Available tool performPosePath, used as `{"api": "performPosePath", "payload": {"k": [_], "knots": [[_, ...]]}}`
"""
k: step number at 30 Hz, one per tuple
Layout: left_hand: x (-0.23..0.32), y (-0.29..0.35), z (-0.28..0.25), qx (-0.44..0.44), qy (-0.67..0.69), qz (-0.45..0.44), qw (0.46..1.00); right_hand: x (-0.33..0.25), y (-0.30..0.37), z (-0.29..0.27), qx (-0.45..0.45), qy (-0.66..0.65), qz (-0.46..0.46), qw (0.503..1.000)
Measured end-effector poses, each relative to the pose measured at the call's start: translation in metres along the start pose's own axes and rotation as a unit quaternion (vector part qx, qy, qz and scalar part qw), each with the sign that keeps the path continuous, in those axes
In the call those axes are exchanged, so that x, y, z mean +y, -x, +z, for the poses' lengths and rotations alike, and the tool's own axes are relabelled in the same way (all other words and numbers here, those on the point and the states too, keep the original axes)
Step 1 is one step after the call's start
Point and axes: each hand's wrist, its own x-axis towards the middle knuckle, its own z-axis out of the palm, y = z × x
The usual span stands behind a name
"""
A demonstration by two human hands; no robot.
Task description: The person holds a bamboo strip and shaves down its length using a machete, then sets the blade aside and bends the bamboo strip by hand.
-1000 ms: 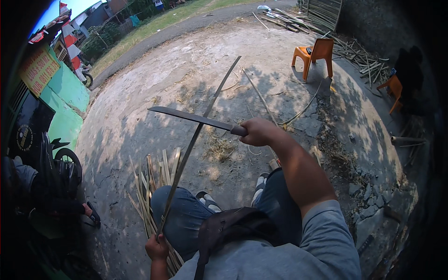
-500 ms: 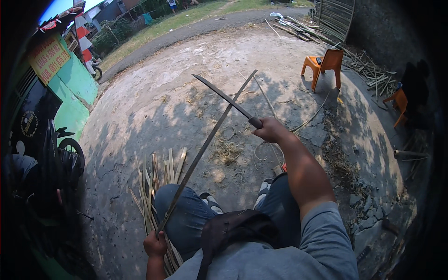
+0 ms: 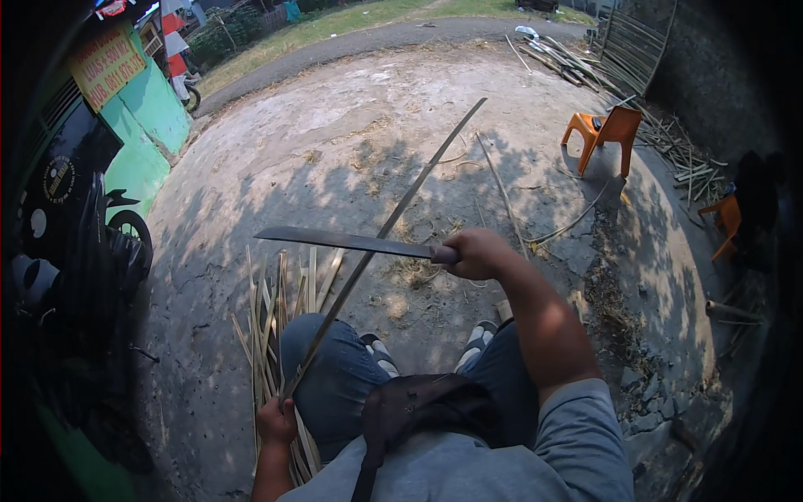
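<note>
My right hand [image 3: 478,253] is closed round the handle of a machete [image 3: 343,240], whose long blade points left. The blade crosses a long, thin bamboo strip [image 3: 418,180] around its middle. My left hand [image 3: 277,420] grips the strip's near end beside my left knee, and the strip slants away over my thigh to the far right. Below and beside that hand lies a bundle of split bamboo strips [image 3: 269,326] on the ground, along the left side of my leg.
An orange plastic chair [image 3: 604,138] stands at the far right with a small dark object on it. Bamboo poles [image 3: 565,63] and cut pieces [image 3: 698,177] lie along the right wall. Curved strips [image 3: 502,192] rest on the concrete ahead. A parked motorcycle [image 3: 125,234] is at the left.
My right hand has drawn the machete nearer along the strip, and its blade has swung from slanting to nearly level. The strip's far end has shifted right and farther up in view.
</note>
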Motion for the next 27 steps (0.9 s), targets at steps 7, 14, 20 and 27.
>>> {"api": "performPosePath", "payload": {"k": [7, 14, 20, 27], "knots": [[0.006, -0.007, -0.016, 0.004, -0.033, 0.010, 0.999, 0.057, -0.001, 0.006, 0.066, -0.215, 0.212, 0.951], [0.006, -0.007, -0.019, -0.019, -0.040, 0.008, 0.999, -0.001, 0.013, 0.010, -0.014, -0.084, 0.083, 0.993], [0.004, -0.002, -0.017, -0.023, 0.006, 0.004, 1.000, -0.021, -0.001, 0.002, -0.046, 0.027, 0.003, 0.999], [0.013, -0.009, -0.019, -0.026, -0.009, 0.003, 1.000, 0.059, -0.008, 0.012, 0.054, -0.194, 0.198, 0.959]]}}
